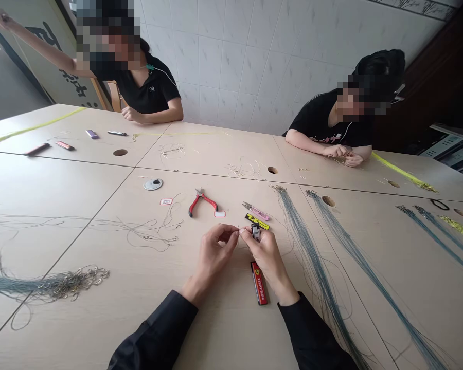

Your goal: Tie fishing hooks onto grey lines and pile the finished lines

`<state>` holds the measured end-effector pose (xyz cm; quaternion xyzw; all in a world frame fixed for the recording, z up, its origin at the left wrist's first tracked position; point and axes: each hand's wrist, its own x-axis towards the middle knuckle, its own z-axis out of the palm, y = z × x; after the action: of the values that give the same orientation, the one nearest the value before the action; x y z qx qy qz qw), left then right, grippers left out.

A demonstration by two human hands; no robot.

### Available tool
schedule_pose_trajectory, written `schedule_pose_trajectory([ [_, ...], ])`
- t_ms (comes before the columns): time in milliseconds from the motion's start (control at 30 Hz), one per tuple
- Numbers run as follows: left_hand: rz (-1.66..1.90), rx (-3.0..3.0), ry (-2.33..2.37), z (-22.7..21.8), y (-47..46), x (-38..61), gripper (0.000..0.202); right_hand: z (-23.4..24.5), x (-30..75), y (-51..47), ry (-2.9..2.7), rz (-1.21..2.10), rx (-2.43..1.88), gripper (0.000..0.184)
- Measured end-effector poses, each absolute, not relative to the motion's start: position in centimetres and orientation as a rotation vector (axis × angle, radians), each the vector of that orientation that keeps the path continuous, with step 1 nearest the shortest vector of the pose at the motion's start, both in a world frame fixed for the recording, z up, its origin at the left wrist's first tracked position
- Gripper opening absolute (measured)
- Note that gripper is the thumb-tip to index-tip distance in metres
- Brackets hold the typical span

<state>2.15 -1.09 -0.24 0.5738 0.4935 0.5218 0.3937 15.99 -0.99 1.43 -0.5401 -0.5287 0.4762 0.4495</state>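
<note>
My left hand (pixel 218 249) is closed in a pinch, fingertips touching those of my right hand. A short, thin dark thread end seems to show between them; its detail is too small to make out. My right hand (pixel 265 251) is wrapped round a black and silver lighter (pixel 255 232), its top pointing away from me. Just beyond it lie a yellow lighter (pixel 256 221) and pink-handled thread snips (pixel 256 211). A red Ferrari-marked lighter (pixel 259 283) rests below my right hand. Red-handled pliers (pixel 202 202) lie spread beyond my left hand.
Bundles of blue-grey threads (pixel 306 262) with metal ends run along the right; another bundle (pixel 69 282) lies at left. Loose threads (pixel 150 231) and a round metal disc (pixel 153 184) are nearby. Cable holes (pixel 328 201) pierce the table. Two people sit opposite, one with an arm raised.
</note>
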Motion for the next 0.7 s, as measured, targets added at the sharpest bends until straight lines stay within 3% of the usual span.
schedule_pose_trajectory([
  [700,1.241,1.443,1.278,-0.25,-1.16,2.36,0.016,2.11,16.81,-1.13,-1.498,1.067,-1.397,0.026],
])
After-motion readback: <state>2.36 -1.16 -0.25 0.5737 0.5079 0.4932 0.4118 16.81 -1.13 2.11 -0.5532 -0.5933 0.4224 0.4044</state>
